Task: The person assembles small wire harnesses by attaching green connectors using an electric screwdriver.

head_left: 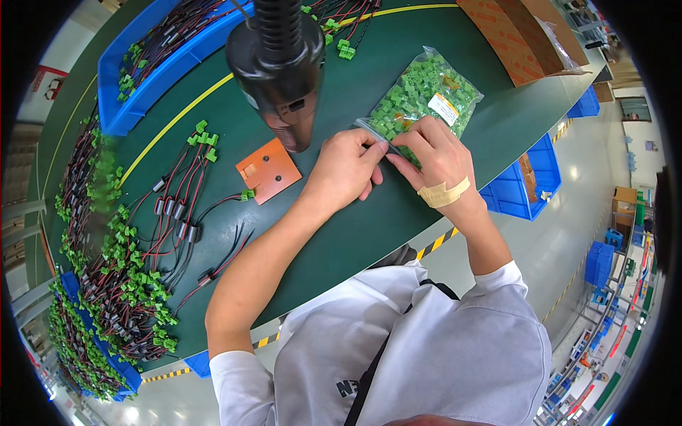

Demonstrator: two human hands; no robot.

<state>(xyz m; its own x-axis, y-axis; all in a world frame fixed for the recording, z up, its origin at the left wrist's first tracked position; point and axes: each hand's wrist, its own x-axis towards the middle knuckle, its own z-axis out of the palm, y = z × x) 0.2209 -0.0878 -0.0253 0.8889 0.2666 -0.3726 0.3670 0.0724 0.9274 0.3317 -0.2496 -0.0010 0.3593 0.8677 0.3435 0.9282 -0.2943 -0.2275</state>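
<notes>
A clear plastic bag (401, 113) full of small green connectors lies on the green tabletop, with a white label on its upper face. My left hand (346, 169) pinches the bag's near edge between thumb and forefinger, its other fingers curled. Close beside it, my right hand (435, 153) also has thumb and fingers closed on that edge. Tape wraps the right wrist. To the left of my left hand sits an orange plate (268, 170) with dark round spots. A wired green connector (247, 194) touches its left side.
A black ribbed-neck device (280, 71) hangs over the table. Bundles of red-and-black wires (128, 284) with green connectors fill the left side. A blue bin (153, 78) holds more wires. An open cardboard box (522, 42) stands far right; a blue crate (522, 184) sits beyond the table edge.
</notes>
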